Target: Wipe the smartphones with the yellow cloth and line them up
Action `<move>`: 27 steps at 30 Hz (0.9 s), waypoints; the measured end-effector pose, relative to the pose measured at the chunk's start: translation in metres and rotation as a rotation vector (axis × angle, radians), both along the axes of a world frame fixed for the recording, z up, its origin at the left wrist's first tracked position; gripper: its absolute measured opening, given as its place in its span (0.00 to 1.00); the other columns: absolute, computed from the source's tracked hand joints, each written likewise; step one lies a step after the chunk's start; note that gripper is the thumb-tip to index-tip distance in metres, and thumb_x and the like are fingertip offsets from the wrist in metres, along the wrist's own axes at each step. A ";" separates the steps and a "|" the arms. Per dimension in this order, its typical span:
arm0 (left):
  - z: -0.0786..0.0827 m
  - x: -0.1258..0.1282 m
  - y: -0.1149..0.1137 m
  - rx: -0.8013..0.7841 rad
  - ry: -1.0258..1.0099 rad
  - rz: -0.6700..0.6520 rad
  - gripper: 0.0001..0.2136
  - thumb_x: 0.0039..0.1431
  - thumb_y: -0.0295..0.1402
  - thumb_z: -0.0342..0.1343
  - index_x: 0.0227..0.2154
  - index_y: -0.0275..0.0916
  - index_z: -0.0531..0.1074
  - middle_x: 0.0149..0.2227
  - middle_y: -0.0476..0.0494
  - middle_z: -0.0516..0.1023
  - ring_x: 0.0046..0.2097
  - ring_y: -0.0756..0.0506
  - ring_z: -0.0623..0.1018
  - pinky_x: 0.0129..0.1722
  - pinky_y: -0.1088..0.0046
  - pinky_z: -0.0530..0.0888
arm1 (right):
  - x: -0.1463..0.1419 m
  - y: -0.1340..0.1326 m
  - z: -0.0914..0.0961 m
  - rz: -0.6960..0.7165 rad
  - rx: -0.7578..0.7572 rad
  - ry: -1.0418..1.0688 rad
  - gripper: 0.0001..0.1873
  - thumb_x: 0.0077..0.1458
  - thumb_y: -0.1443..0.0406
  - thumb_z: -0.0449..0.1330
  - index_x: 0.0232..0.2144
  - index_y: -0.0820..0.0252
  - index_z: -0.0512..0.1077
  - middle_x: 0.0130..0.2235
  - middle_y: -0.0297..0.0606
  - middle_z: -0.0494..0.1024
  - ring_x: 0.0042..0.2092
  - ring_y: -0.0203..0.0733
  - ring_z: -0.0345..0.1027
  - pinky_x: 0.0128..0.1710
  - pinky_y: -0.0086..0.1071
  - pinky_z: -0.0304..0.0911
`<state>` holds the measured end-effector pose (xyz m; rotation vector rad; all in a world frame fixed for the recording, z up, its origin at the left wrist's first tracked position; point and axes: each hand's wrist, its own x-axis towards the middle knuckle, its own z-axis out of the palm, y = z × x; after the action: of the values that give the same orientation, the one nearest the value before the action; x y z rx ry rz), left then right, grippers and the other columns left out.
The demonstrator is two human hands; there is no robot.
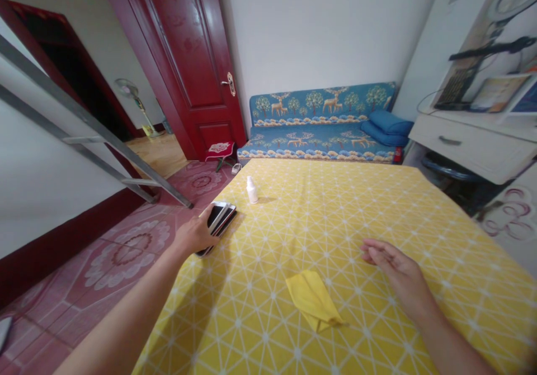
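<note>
My left hand (196, 234) reaches to the table's left edge and grips a small stack of phones (220, 218), fingers wrapped round them. My right hand (392, 263) hovers low over the yellow patterned tablecloth (335, 207), fingers loosely stretched out and holding nothing. A folded yellow cloth (312, 298) lies on the table between my arms, nearer my right hand. A small white spray bottle (251, 190) stands upright just beyond the phones.
A blue deer-patterned sofa (321, 126) with a blue cushion stands behind the table. A dark red door (184, 56) is open at the left. A metal ladder (84, 123) leans along the left wall. A white drawer unit (470, 146) sits at the right.
</note>
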<state>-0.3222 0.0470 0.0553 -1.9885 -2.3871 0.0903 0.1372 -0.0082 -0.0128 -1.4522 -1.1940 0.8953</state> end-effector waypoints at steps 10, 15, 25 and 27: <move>0.003 -0.007 -0.005 0.062 -0.224 0.000 0.50 0.46 0.54 0.57 0.66 0.39 0.41 0.56 0.32 0.71 0.54 0.35 0.73 0.47 0.66 0.69 | 0.001 0.002 -0.004 -0.003 -0.001 -0.006 0.22 0.47 0.48 0.62 0.39 0.55 0.75 0.41 0.41 0.80 0.42 0.50 0.75 0.45 0.41 0.69; 0.009 -0.005 -0.010 0.193 -0.263 0.093 0.38 0.51 0.49 0.56 0.63 0.44 0.53 0.51 0.38 0.76 0.50 0.38 0.76 0.43 0.68 0.71 | 0.002 0.003 -0.005 -0.006 0.005 -0.016 0.22 0.47 0.49 0.63 0.39 0.55 0.75 0.40 0.40 0.81 0.42 0.49 0.75 0.45 0.41 0.69; 0.022 0.012 -0.017 0.199 -0.138 0.130 0.36 0.49 0.45 0.55 0.62 0.45 0.54 0.51 0.39 0.76 0.50 0.35 0.76 0.41 0.64 0.71 | 0.003 0.002 -0.005 0.010 0.020 -0.019 0.20 0.47 0.50 0.63 0.39 0.55 0.76 0.39 0.41 0.81 0.42 0.51 0.76 0.44 0.42 0.70; 0.023 0.010 -0.015 0.183 -0.132 0.129 0.37 0.48 0.45 0.56 0.62 0.44 0.54 0.50 0.37 0.76 0.49 0.35 0.76 0.40 0.65 0.71 | 0.003 0.002 -0.006 0.015 0.027 -0.020 0.20 0.47 0.51 0.64 0.39 0.55 0.76 0.38 0.41 0.82 0.42 0.51 0.76 0.44 0.42 0.70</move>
<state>-0.3123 0.0320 0.0780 -1.8128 -2.4977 -0.2551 0.1402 -0.0058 -0.0191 -1.4345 -1.2289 0.8737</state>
